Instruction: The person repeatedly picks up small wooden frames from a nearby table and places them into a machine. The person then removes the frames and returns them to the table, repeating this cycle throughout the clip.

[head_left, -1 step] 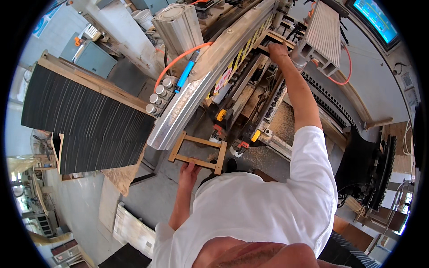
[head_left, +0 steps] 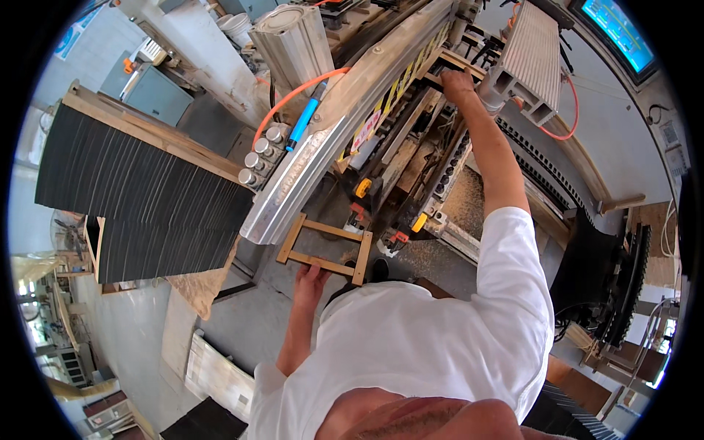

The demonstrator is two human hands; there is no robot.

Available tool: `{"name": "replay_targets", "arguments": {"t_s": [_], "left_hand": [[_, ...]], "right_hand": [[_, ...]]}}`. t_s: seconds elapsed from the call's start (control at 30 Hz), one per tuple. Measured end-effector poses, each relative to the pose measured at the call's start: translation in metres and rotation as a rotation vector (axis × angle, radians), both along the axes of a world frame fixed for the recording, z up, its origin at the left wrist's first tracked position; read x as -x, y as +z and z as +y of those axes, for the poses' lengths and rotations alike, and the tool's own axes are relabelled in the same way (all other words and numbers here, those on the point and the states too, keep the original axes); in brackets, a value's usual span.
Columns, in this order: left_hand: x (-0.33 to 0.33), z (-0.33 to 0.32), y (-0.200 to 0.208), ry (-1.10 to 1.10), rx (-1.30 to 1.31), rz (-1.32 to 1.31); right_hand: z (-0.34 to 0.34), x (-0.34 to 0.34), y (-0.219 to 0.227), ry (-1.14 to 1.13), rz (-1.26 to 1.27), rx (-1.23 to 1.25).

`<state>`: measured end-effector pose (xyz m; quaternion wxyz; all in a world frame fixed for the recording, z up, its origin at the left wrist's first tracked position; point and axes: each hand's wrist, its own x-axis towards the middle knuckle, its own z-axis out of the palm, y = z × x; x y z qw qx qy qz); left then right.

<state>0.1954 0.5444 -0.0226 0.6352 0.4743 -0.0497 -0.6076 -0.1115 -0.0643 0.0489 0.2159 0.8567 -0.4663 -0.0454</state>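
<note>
My left hand (head_left: pixel 310 281) grips the near bar of a light wooden frame (head_left: pixel 363 257), made of two long bars joined by two crosspieces. It hangs over the floor, in front of the machine. Far ahead, my right arm reaches over the machine bed (head_left: pixel 411 147). There my right hand (head_left: pixel 458 86) is closed on a second wooden frame (head_left: pixel 431 66) lying between the rails, with its fingertips partly hidden. Yellow and red clamp pieces (head_left: pixel 363 188) sit at the near ends of the rails.
A metal beam (head_left: pixel 293 183) with a blue marker-like tube (head_left: pixel 303 125) and an orange hose crosses above the bed. On the left stands a tall stack of dark sheets (head_left: pixel 139 191). A ribbed metal block (head_left: pixel 524 62) stands right of my hand, with a lit screen (head_left: pixel 616 37) beyond.
</note>
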Motion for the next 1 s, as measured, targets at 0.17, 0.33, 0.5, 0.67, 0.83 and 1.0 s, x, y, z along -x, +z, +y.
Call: {"name": "replay_targets", "arguments": {"t_s": [0.17,0.33,0.5,0.67,0.83,1.0], "left_hand": [[0.014,0.014,-0.006,0.093,-0.089,-0.054],[0.015,-0.007,-0.022,0.046,-0.092,-0.05],[0.026,0.026,-0.032,0.176,-0.151,-0.088],[0.022,0.016,-0.03,0.138,-0.211,-0.137],[0.022,0.035,-0.028,0.218,-0.246,-0.153],[0.011,0.033,-0.011,0.24,-0.248,-0.223]], "right_hand": [[0.033,-0.06,0.012,0.086,-0.233,-0.088],[-0.031,-0.001,-0.032,0.184,0.066,0.106],[0.057,-0.068,0.036,0.122,-0.048,-0.067],[0.012,-0.015,-0.005,0.091,-0.156,0.096],[0.028,-0.052,0.014,0.011,-0.194,-0.162],[0.044,-0.04,0.048,-0.052,-0.136,-0.162]]}}
